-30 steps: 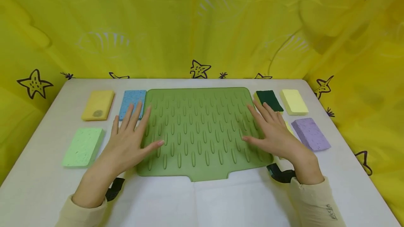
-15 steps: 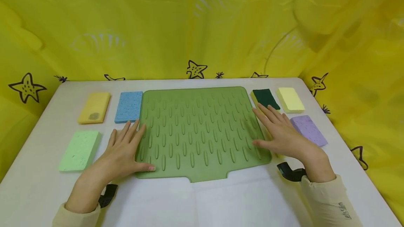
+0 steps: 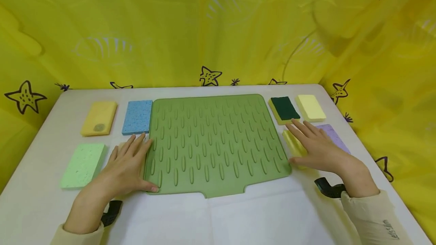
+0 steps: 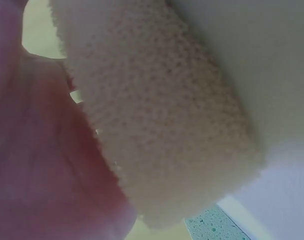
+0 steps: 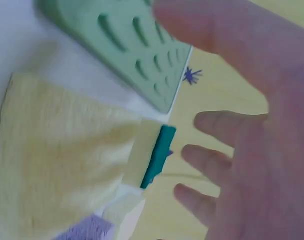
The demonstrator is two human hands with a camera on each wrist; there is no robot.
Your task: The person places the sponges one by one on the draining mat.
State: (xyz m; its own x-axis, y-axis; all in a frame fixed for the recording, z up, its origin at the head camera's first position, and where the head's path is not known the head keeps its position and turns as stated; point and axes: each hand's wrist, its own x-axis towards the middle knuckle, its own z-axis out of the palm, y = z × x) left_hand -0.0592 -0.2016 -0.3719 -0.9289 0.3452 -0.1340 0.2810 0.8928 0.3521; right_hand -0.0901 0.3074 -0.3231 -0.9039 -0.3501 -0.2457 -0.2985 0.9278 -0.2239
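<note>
A green silicone mat (image 3: 214, 143) with raised oval ridges lies flat on the table. Over its near left corner is my left hand (image 3: 124, 165), palm down, fingers spread, thumb reaching the mat's edge. Close to that palm, the left wrist view has a porous beige sponge (image 4: 162, 115); from the head it is mostly hidden under the hand. My right hand (image 3: 320, 150) hovers at the mat's right edge with extended fingers. Below it lies a yellow sponge (image 3: 293, 143), which stands apart from the fingers in the right wrist view.
To the left are an orange-yellow sponge (image 3: 98, 118), a blue sponge (image 3: 137, 117) and a light green sponge (image 3: 83, 165). A yellow sponge with a dark green top (image 3: 285, 109), a pale yellow sponge (image 3: 310, 107) and a purple sponge (image 3: 335, 138) lie right. Behind hangs a yellow curtain (image 3: 170, 29).
Both hands have drawn outward from over the mat, the left one also nearer to me. The blue sponge and the yellow sponge by the right hand are now more exposed.
</note>
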